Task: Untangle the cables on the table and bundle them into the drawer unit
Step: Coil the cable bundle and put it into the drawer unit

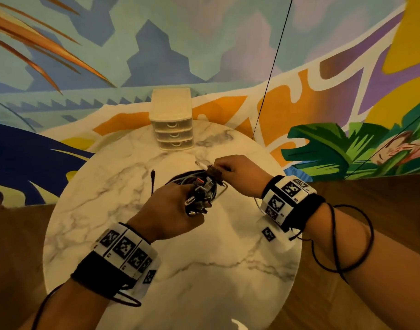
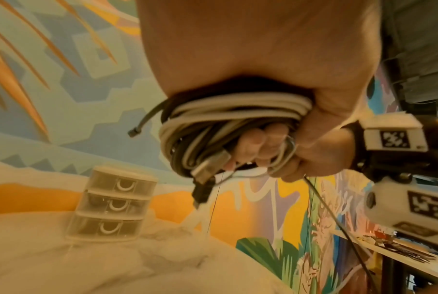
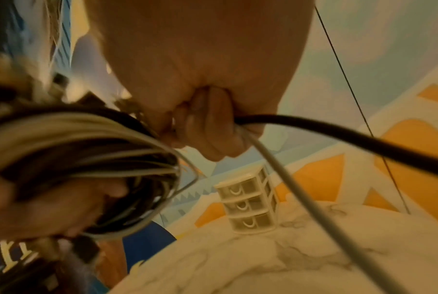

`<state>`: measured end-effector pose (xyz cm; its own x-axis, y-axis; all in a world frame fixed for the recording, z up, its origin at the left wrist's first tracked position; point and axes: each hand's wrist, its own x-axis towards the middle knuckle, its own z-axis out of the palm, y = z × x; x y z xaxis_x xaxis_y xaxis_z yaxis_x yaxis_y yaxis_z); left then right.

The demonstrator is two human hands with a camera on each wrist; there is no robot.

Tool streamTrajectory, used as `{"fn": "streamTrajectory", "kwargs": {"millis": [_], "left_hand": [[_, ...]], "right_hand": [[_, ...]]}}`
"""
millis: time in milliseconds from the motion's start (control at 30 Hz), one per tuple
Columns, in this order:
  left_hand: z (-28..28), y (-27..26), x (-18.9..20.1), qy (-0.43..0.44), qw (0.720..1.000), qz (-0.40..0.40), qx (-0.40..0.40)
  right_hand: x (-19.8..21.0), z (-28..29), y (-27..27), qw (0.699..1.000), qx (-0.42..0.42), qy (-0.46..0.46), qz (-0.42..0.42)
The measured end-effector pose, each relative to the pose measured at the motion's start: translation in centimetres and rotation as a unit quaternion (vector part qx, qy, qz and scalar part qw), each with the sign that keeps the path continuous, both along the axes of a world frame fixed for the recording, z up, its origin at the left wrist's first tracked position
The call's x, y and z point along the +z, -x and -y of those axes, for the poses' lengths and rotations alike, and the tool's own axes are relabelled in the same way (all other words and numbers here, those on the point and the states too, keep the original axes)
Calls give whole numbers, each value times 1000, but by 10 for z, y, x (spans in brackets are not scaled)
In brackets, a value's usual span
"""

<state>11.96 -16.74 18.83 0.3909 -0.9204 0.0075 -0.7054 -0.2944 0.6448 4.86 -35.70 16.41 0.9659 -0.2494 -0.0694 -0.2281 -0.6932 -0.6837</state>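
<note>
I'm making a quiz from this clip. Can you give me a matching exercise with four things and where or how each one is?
Things:
1. left hand
2. right hand
3. drawer unit
4. table

States:
A. marble-patterned round top
B. grips the cable bundle
C. stands at the table's far edge, all drawers shut
D. pinches strands at the bundle's far side

Pairs: 1-B, 2-D, 3-C, 4-A

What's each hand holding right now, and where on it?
The left hand grips the coiled cable bundle around its middle, fingers through the loop. The right hand pinches loose cable strands at the bundle's far side.
</note>
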Motion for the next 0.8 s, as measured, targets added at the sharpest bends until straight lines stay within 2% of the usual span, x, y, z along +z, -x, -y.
{"fn": "streamTrajectory", "kwargs": {"millis": [133,300,400,567,633,667,733,800], "left_hand": [[4,-2,-14,16,997,57,45],[5,-6,-21,17,991,120,63],[7,-9,-24,42,986,133,93],[11,-11,-30,115,975,36,184],[13,-9,-29,129,970,-40,203],[14,-8,-27,144,962,-96,213],[17,-8,-24,202,928,-216,227],[19,-9,-23,253,895,-290,225]], "right_hand": [[18,-6,-3,1000,-11,1,4],[44,-1,0,995,-3,-97,-9],[45,-8,-1,996,-21,-76,32],[37,-33,-2,984,-83,-125,99],[32,-44,-3,976,-107,-153,108],[29,-50,-2,974,-113,-161,110],[22,-62,1,974,-103,-166,113],[16,-74,5,975,-80,-177,108]]}}
